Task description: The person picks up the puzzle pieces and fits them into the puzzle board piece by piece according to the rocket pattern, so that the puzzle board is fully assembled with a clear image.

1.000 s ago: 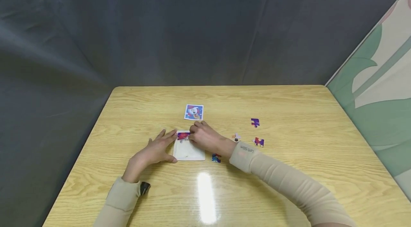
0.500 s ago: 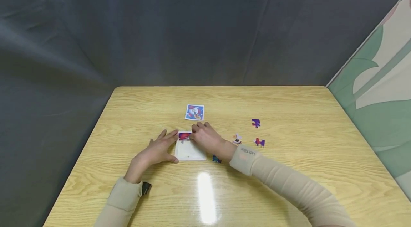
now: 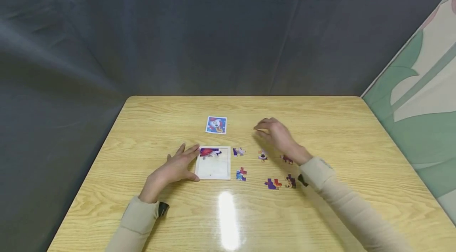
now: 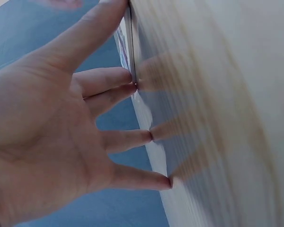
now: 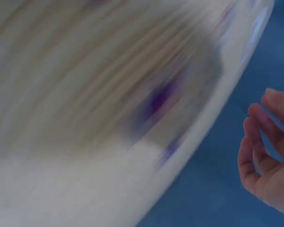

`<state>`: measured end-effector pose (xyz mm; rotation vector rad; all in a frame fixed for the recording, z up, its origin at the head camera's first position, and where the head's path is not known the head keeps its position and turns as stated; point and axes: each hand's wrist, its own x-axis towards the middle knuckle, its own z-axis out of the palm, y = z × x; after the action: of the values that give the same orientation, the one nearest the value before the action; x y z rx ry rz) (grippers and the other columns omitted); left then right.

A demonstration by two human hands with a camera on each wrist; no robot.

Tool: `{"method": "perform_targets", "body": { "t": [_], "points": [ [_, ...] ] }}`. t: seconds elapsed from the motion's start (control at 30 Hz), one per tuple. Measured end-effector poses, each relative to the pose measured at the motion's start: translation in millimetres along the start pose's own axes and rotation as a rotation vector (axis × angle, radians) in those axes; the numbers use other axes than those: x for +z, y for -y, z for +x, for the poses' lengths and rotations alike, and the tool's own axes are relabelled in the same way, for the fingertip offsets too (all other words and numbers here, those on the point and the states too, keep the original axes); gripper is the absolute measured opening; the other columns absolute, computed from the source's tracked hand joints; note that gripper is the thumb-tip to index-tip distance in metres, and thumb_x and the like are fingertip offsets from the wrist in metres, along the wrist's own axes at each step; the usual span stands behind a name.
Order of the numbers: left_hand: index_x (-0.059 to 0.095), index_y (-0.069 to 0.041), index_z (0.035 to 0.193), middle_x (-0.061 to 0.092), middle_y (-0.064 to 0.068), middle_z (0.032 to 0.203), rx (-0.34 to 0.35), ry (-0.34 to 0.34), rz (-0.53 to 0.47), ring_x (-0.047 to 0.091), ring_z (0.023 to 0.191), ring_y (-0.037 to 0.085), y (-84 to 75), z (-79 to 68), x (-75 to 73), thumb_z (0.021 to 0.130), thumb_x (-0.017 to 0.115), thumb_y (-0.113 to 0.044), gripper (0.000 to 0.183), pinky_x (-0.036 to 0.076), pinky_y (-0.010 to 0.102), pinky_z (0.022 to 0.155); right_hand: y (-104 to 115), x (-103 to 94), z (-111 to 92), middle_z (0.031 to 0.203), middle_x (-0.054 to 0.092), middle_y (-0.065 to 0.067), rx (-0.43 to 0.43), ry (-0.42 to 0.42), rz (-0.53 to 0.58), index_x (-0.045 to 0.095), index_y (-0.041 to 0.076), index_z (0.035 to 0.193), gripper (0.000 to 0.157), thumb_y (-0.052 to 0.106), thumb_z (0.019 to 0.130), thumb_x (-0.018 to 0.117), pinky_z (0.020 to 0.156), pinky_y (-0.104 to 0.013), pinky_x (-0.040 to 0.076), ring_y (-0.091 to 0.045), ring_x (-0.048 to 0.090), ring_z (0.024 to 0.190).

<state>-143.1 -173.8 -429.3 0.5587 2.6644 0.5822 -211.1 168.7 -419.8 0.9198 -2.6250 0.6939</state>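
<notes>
A white square puzzle tray (image 3: 213, 169) lies on the table, with joined jigsaw pieces (image 3: 210, 152) along the left and middle of its top edge. My left hand (image 3: 173, 169) has its fingers spread and rests against the tray's left side. In the left wrist view, the fingertips (image 4: 163, 182) touch the table beside the tray edge. My right hand (image 3: 279, 137) is over the table to the right, its fingers loosely bent and nothing between them. Close below it are a white-and-orange jigsaw piece (image 3: 262, 155) and a red-purple jigsaw piece (image 3: 286, 159). The right wrist view is blurred.
A printed rocket picture card (image 3: 216, 124) lies behind the tray. Just right of the tray are a purple-white piece (image 3: 239, 152) and a blue-red piece (image 3: 241, 174). Nearer my right forearm lie a purple-orange piece (image 3: 273, 183) and a dark piece (image 3: 290, 181).
My right hand has left the tray and moved right, uncovering the pieces in the tray and beside it. It now hides the purple piece at the far right. The left hand stays at the tray.
</notes>
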Motion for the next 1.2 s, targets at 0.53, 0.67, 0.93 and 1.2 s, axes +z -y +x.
{"method": "perform_targets", "body": {
  "t": [0.53, 0.67, 0.93, 1.2],
  "points": [
    [0.035, -0.008, 0.149, 0.018, 0.003, 0.16, -0.007, -0.03, -0.042, 0.0, 0.141, 0.05, 7.8, -2.4, 4.4, 0.076, 0.08, -0.034, 0.089, 0.007, 0.085, 0.09, -85.0, -20.1, -55.3, 0.108, 0.068, -0.021, 0.008, 0.035, -0.003, 0.074, -0.003, 0.097, 0.018, -0.001, 0.079, 0.075, 0.083, -0.052, 0.051, -0.037, 0.062, 0.095],
    [0.035, -0.008, 0.149, 0.018, 0.004, 0.16, 0.01, -0.029, -0.047, -0.001, 0.141, 0.05, 6.3, -0.9, 3.3, 0.077, 0.079, -0.033, 0.088, 0.007, 0.085, 0.089, -88.8, -20.7, -52.7, 0.101, 0.07, -0.018, -0.105, -0.009, -0.103, 0.075, -0.001, 0.092, 0.015, -0.002, 0.077, 0.076, 0.075, -0.046, 0.055, -0.032, 0.063, 0.088],
    [0.032, -0.01, 0.151, 0.017, 0.004, 0.16, 0.016, -0.019, -0.06, -0.004, 0.142, 0.049, 3.1, 3.2, 1.5, 0.078, 0.078, -0.032, 0.088, 0.003, 0.084, 0.091, -95.0, -18.6, -50.5, 0.098, 0.07, -0.017, -0.15, -0.022, -0.152, 0.073, -0.002, 0.096, 0.017, 0.004, 0.081, 0.074, 0.073, -0.044, 0.054, -0.029, 0.061, 0.087],
    [0.032, -0.01, 0.15, 0.016, 0.003, 0.16, 0.02, 0.005, -0.053, -0.005, 0.142, 0.049, 2.3, 5.5, 4.4, 0.078, 0.078, -0.033, 0.089, 0.003, 0.085, 0.09, -33.6, -0.3, -27.4, 0.098, 0.069, -0.015, -0.235, -0.046, -0.039, 0.074, -0.001, 0.098, 0.023, 0.005, 0.077, 0.078, 0.074, -0.038, 0.057, -0.026, 0.062, 0.089]
  ]
}}
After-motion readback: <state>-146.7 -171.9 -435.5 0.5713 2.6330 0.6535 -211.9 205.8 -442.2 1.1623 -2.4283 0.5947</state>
